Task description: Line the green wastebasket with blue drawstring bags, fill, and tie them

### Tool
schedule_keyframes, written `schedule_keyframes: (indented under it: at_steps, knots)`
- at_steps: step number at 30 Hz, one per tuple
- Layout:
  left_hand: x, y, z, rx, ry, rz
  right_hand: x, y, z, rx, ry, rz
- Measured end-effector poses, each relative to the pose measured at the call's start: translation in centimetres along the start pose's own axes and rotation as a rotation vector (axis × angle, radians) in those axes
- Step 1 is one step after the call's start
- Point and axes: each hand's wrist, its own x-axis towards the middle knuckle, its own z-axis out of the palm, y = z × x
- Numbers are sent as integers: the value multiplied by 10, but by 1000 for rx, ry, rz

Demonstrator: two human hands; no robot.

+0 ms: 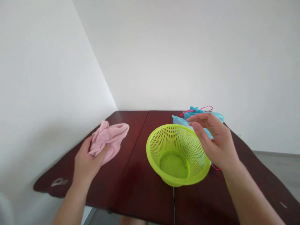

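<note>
My left hand (85, 162) is closed on a crumpled pink cloth (110, 137), which lies on the left part of the dark wooden table (138, 184). A lime green perforated plastic basket (175, 153) stands tilted at the table's middle, its opening facing me. My right hand (214, 140) hovers at the basket's right rim with fingers loosely spread and curved, holding nothing. Behind that hand lies a light blue bag (199, 117) with red drawstrings, partly hidden by the hand and the basket.
The table stands in a corner between two white walls. A seam runs down its middle from back to front. A small white mark (58, 182) shows near the table's left edge. Grey floor is visible at the right.
</note>
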Motion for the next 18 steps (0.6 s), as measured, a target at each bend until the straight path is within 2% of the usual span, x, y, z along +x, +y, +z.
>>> schedule_keyframes:
  at_steps: [3,5,7,9,10,12,15,18]
  knots:
    - [-1,86,12,-354,28,218,3,-16,11,75,-187,-19]
    - [-9,138,29,-574,-105,373,8,-21,21,152,-365,-37]
    - [-21,177,46,-728,-295,516,12,-21,31,251,-531,3]
    - [-30,199,59,-675,-336,636,14,-16,38,352,-594,140]
    - [-32,202,64,-616,-348,685,13,-13,41,402,-586,226]
    - [-32,194,69,-533,-396,760,9,-5,43,498,-529,377]
    - [-31,161,73,-587,-502,770,1,11,40,556,-450,546]
    - [-37,124,84,-607,-576,712,-5,27,38,412,-416,680]
